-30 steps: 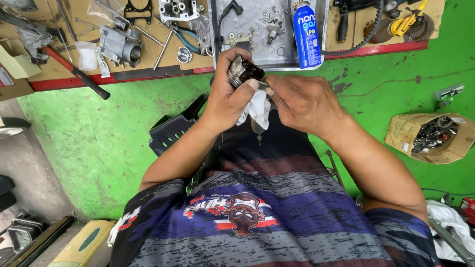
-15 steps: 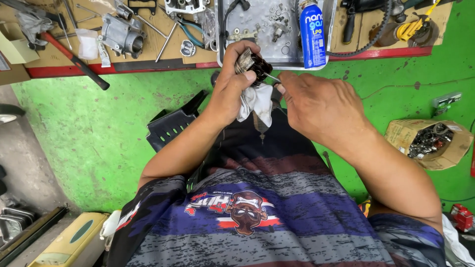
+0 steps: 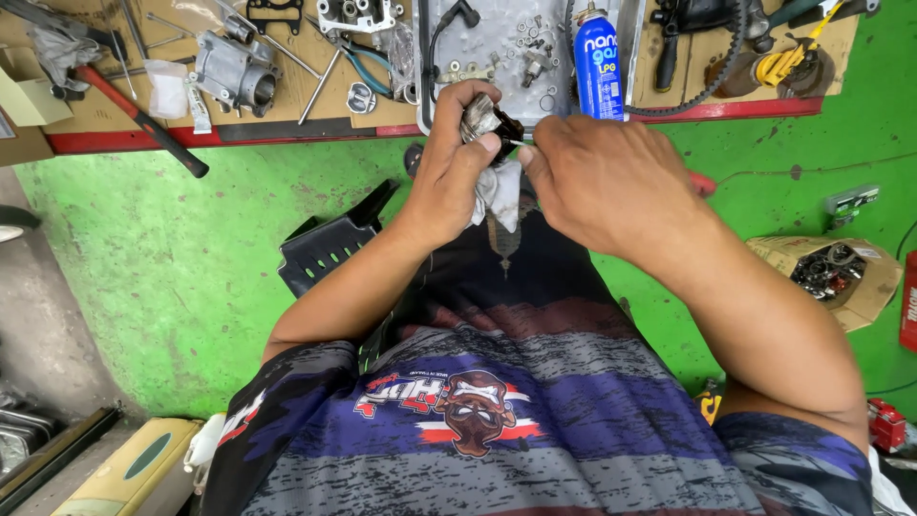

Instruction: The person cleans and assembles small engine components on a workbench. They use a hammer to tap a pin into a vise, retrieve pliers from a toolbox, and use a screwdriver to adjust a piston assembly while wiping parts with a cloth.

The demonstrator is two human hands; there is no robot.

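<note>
Green-painted floor (image 3: pixel 143 287) below, with a low wooden bench (image 3: pixel 315 115) edged in red across the top of the view.

Held up just before that bench edge: a small dark metal part (image 3: pixel 489 122), greasy, shiny at one end. Gripped in the left hand (image 3: pixel 458 172), fingers curled round it from the left and thumb pressed on its near side. Hanging beneath the same grip, a dirty white rag (image 3: pixel 499 193). Closed narrowly from the other side, the right hand (image 3: pixel 611 182), thumb and forefinger pinched on a thin pale stick or tool (image 3: pixel 521 143) whose tip meets the part; too small to tell what kind. Both forearms rising from a striped grey, blue and maroon shirt (image 3: pixel 497 411).

Just behind the hands on the bench: a metal tray (image 3: pixel 449 29) strewn with washers and small fittings, and a blue spray can (image 3: pixel 598 59) upright at its right edge. Further left, an aluminium engine casting (image 3: pixel 234 69), pliers with blue handles (image 3: pixel 368 59), and a hammer with red-and-black handle (image 3: pixel 143 119) jutting over the red edge. Further right, a toothed belt (image 3: pixel 712 81) and a yellow-handled tool (image 3: pixel 788 62).

On the floor, a black plastic cover (image 3: pixel 330 247) near the left elbow, and a cardboard box of metal bits (image 3: pixel 836 272) well off to the right.
</note>
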